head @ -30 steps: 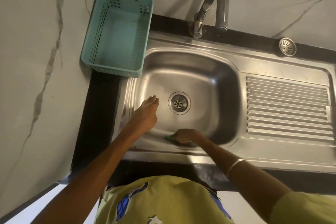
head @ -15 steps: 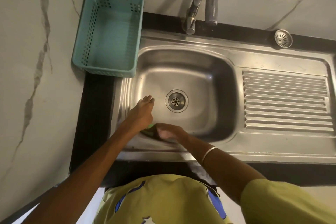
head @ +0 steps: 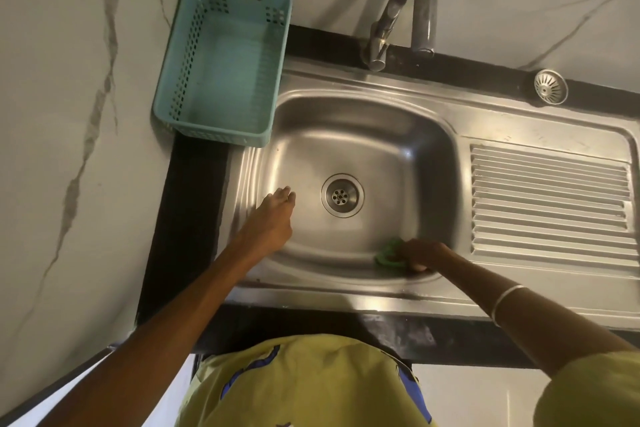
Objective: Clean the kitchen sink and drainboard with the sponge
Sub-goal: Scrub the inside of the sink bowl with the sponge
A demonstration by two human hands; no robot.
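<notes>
No legible text, label, brand, number or sign anywhere around the sink (head: 363, 135). Blue shapes printed on the yellow shirt (head: 304, 381) just below the sink's front edge, but not readable as letters.
</notes>
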